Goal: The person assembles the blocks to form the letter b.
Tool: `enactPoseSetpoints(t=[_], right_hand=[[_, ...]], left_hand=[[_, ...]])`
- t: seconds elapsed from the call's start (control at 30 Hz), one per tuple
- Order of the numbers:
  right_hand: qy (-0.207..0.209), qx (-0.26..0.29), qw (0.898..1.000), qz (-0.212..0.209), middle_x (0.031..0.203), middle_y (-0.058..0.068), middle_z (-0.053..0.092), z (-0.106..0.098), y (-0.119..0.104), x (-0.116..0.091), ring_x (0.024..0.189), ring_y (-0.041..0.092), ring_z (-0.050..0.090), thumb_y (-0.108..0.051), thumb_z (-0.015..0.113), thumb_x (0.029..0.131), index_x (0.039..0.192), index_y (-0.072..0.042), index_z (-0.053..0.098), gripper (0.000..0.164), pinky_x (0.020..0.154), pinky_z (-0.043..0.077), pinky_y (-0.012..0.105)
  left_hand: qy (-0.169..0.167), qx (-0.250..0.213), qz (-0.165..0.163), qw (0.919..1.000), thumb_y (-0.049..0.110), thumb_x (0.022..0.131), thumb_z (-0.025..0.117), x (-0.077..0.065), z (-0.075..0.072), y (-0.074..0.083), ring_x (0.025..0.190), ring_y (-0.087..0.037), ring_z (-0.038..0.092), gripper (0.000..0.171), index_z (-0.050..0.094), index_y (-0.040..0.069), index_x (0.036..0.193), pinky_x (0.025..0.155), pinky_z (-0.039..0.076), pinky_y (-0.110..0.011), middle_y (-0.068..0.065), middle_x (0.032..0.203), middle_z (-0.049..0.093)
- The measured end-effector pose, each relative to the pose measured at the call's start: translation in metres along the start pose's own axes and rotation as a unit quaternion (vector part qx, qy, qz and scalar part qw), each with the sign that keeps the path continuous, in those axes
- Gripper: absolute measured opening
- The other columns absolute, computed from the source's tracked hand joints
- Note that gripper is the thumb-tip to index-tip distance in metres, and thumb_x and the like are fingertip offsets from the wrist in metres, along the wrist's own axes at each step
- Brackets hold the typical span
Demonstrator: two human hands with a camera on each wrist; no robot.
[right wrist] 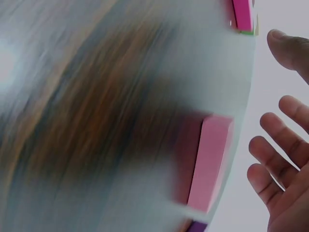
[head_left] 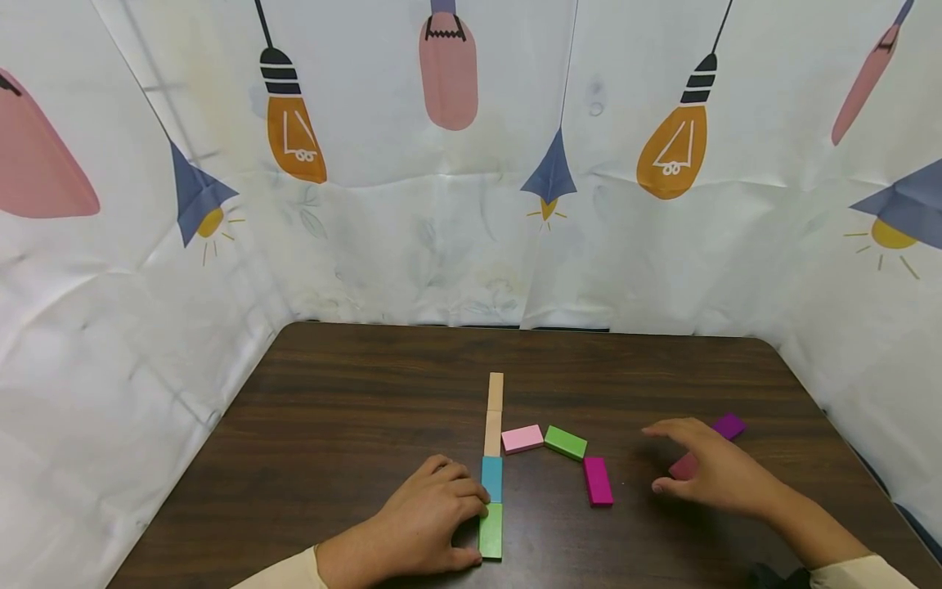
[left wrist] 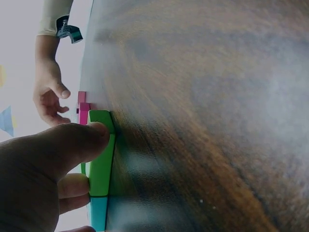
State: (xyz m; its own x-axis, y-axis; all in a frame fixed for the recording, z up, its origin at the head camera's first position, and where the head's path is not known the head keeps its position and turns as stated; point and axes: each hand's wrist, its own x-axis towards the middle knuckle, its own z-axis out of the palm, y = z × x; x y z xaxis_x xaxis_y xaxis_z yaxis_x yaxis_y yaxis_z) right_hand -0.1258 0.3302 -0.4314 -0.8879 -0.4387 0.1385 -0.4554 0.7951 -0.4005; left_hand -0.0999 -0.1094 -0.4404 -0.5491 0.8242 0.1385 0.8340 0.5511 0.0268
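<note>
My left hand holds the near green block between thumb and curled fingers. The thumb is at its near end and the fingertips by its far end, beside the teal block. In the left wrist view the thumb lies over a corner of that green block. My right hand hovers with fingers spread and nothing in them. Under it is a dusky pink block, partly covered in the head view, with a purple block just past it.
Two tan blocks continue the straight line beyond the teal one. A light pink block, a second green block and a magenta block curve off to its right. White printed curtains surround the dark wooden table.
</note>
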Motion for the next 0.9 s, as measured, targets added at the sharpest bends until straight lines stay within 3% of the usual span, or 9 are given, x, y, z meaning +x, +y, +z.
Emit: enactPoseSetpoints(t=[0.2, 0.33, 0.43, 0.5, 0.63, 0.7, 0.9], right_hand=[[0.014, -0.008, 1.0, 0.014, 0.136, 0.007, 0.061, -0.005, 0.016, -0.01, 0.125, 0.035, 0.056, -0.049, 0.086, 0.079, 0.134, -0.013, 0.064, 0.069, 0.095, 0.048, 0.06], [0.028, -0.023, 0.999, 0.015, 0.133, 0.003, 0.062, -0.009, 0.026, -0.016, 0.12, 0.031, 0.059, -0.049, 0.087, 0.078, 0.132, -0.013, 0.064, 0.069, 0.095, 0.052, 0.038], [0.038, -0.017, 0.999, 0.023, 0.131, 0.003, 0.063, -0.013, 0.033, -0.02, 0.116, 0.03, 0.059, -0.045, 0.089, 0.077, 0.132, -0.013, 0.064, 0.068, 0.099, 0.043, 0.02], [0.044, -0.021, 0.998, 0.029, 0.129, 0.004, 0.063, -0.015, 0.039, -0.021, 0.112, 0.029, 0.059, -0.044, 0.089, 0.077, 0.132, -0.013, 0.064, 0.068, 0.096, 0.044, 0.022], [0.055, -0.032, 0.997, 0.044, 0.124, 0.005, 0.063, -0.018, 0.048, -0.023, 0.108, 0.028, 0.056, -0.043, 0.088, 0.078, 0.13, -0.011, 0.066, 0.065, 0.084, 0.048, 0.043], [0.058, -0.031, 0.997, 0.05, 0.124, 0.006, 0.063, -0.019, 0.051, -0.024, 0.111, 0.03, 0.055, -0.042, 0.088, 0.079, 0.13, -0.01, 0.066, 0.064, 0.085, 0.047, 0.048], [0.054, -0.028, 0.997, 0.049, 0.124, 0.005, 0.064, -0.017, 0.06, -0.027, 0.112, 0.03, 0.055, -0.042, 0.088, 0.079, 0.129, -0.01, 0.066, 0.064, 0.087, 0.045, 0.05]], left_hand=[[-0.001, 0.003, 0.0, 1.0, 0.061, 0.087, 0.071, 0.0, -0.001, 0.0, 0.11, -0.011, 0.057, 0.039, 0.076, 0.028, 0.108, 0.101, 0.043, -0.042, 0.017, 0.117, 0.066], [-0.005, 0.0, -0.001, 1.0, 0.061, 0.088, 0.071, 0.001, -0.002, 0.0, 0.111, -0.011, 0.057, 0.04, 0.076, 0.028, 0.109, 0.101, 0.043, -0.043, 0.017, 0.118, 0.066], [-0.005, -0.001, 0.0, 1.0, 0.061, 0.088, 0.071, 0.001, -0.002, 0.0, 0.111, -0.011, 0.057, 0.04, 0.076, 0.028, 0.109, 0.101, 0.043, -0.043, 0.017, 0.118, 0.066], [-0.002, -0.001, 0.001, 1.0, 0.061, 0.088, 0.071, 0.001, -0.002, 0.0, 0.11, -0.011, 0.057, 0.04, 0.077, 0.028, 0.109, 0.101, 0.043, -0.043, 0.017, 0.117, 0.066], [0.003, 0.0, 0.003, 1.0, 0.061, 0.087, 0.071, 0.0, -0.001, 0.0, 0.11, -0.01, 0.057, 0.039, 0.077, 0.028, 0.108, 0.1, 0.043, -0.042, 0.017, 0.117, 0.066], [0.005, 0.002, 0.005, 1.0, 0.061, 0.087, 0.071, 0.0, -0.001, 0.0, 0.109, -0.01, 0.057, 0.039, 0.076, 0.028, 0.108, 0.1, 0.043, -0.042, 0.017, 0.117, 0.066], [0.014, 0.004, 0.008, 0.9999, 0.061, 0.086, 0.072, 0.001, -0.001, 0.0, 0.109, -0.01, 0.057, 0.039, 0.076, 0.028, 0.107, 0.099, 0.043, -0.041, 0.017, 0.116, 0.066]])
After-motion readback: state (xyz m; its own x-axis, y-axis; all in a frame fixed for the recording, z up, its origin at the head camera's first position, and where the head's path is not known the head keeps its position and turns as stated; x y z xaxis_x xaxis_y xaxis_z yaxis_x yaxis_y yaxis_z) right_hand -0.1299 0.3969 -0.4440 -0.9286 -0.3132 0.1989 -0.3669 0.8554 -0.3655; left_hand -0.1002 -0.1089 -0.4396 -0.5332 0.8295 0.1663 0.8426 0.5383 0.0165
